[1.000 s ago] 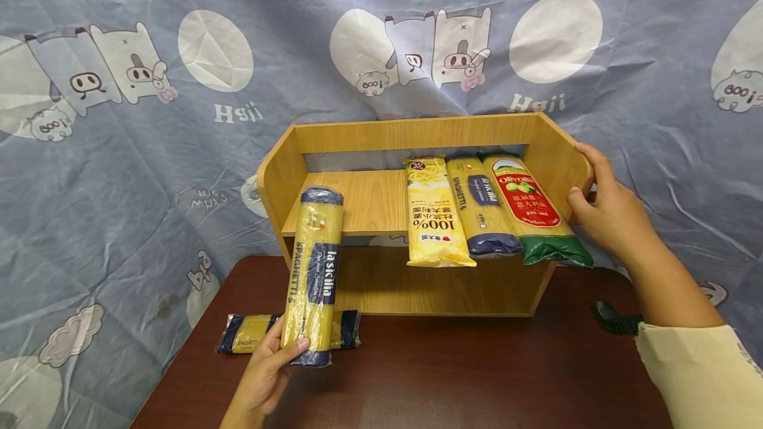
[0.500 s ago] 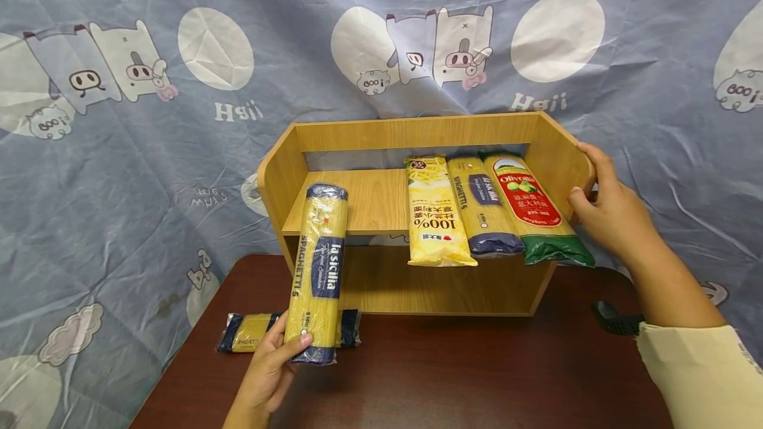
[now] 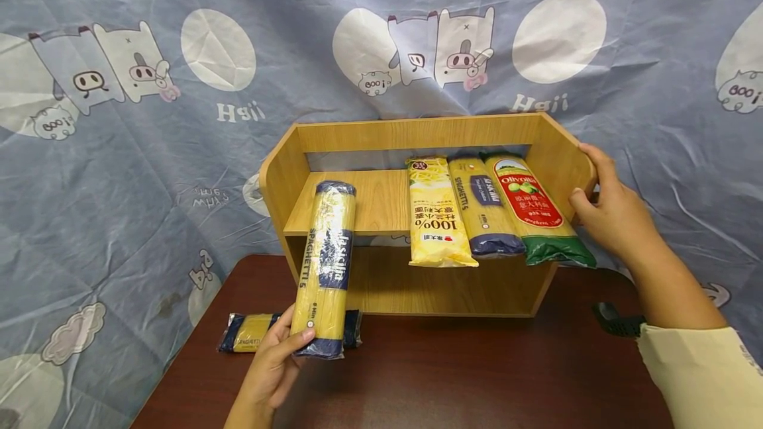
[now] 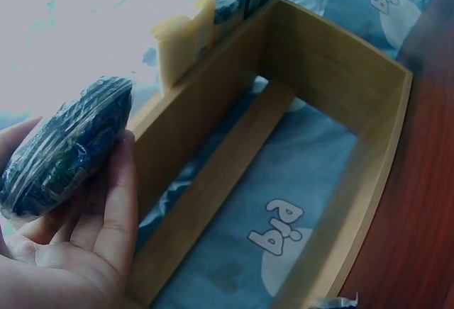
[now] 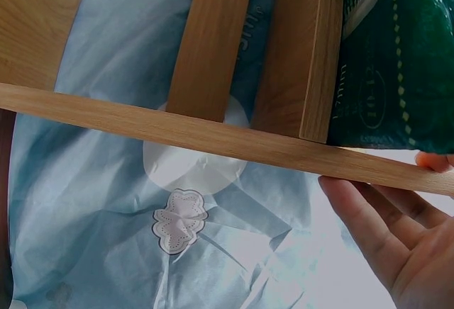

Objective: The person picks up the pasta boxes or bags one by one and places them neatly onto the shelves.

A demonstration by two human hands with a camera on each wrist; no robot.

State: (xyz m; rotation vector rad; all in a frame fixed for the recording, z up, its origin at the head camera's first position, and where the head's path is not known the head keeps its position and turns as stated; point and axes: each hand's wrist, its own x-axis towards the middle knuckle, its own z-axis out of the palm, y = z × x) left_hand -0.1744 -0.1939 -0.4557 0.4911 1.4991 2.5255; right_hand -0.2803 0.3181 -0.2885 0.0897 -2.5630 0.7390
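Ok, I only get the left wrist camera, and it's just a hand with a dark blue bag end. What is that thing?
Observer: A long spaghetti pack. The left hand grips its bottom end, and its top is up in front of the rack.
Operator: What's the other hand doing?
Observer: The right hand holds the rack's right side wall.
Operator: Is there any more on the table?
Observer: Yes, a second pack lies flat on the table, behind the held one.
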